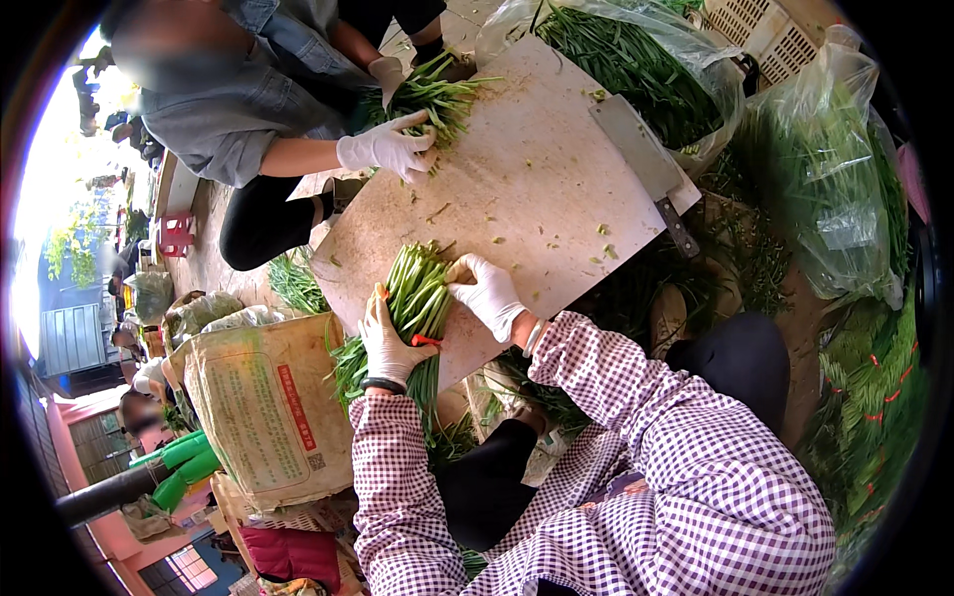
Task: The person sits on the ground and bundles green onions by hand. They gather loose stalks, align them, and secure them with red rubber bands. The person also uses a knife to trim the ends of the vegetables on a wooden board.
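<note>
Gripping the bundle of long green chive stalks at the near edge of the pale wooden board, left hand wraps its fingers shut around it while right hand pinches the cut ends, best kept flush and squeezed tight.

two chive bundles, one cleaver, one board

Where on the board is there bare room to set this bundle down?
The middle of the wooden board is bare except for small green scraps, between the bundle of green stalks under the left hand and right hand, the co-worker's gloved hand, and the cleaver. The near and far-left board edges are crowded.
</note>
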`<state>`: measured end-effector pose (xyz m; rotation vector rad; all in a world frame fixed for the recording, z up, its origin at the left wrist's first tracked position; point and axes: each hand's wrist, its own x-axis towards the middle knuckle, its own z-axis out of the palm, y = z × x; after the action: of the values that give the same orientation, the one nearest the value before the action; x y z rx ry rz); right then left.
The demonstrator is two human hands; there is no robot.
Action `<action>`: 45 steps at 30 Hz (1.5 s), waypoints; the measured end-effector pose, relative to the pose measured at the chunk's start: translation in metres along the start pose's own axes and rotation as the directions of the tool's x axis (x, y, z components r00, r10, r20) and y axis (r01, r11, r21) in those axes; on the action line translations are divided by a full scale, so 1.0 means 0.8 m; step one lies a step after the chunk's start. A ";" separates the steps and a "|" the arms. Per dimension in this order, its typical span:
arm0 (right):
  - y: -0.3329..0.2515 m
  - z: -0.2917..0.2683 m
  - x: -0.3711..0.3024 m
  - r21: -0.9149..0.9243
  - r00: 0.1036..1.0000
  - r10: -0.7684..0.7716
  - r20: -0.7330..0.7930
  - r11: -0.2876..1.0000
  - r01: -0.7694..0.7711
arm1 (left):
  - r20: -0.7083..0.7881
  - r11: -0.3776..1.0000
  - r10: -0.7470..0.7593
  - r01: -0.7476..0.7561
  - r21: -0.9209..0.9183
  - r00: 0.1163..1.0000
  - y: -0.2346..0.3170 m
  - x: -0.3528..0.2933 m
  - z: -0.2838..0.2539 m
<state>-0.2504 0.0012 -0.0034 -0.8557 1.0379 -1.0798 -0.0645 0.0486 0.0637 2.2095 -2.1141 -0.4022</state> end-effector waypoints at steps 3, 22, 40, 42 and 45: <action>0.007 -0.015 0.023 0.099 0.994 -0.063 -0.093 0.992 0.072 | -0.020 0.999 0.014 -0.014 -0.042 1.000 0.000 -0.002 0.001; 0.012 -0.005 0.026 0.202 0.940 -0.118 0.319 0.978 0.054 | -0.079 0.981 0.193 -0.192 0.016 0.978 -0.004 0.006 0.003; -0.024 0.052 -0.038 -0.467 0.623 -0.364 0.693 0.432 0.772 | -0.017 0.994 -0.051 0.053 0.099 0.999 -0.001 -0.003 0.001; -0.026 0.032 -0.032 -0.426 0.560 -0.428 0.709 0.374 0.824 | 0.022 0.996 -0.065 0.063 0.062 0.998 0.004 0.001 -0.007; -0.026 -0.017 -0.031 -0.388 0.509 -0.431 0.745 0.340 0.857 | 0.027 0.992 -0.093 0.090 0.091 0.995 0.003 0.000 -0.009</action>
<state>-0.2723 0.0187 0.0173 -2.3256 0.5625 -0.9556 -0.0650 0.0473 0.0713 2.3721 -2.0912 -0.3558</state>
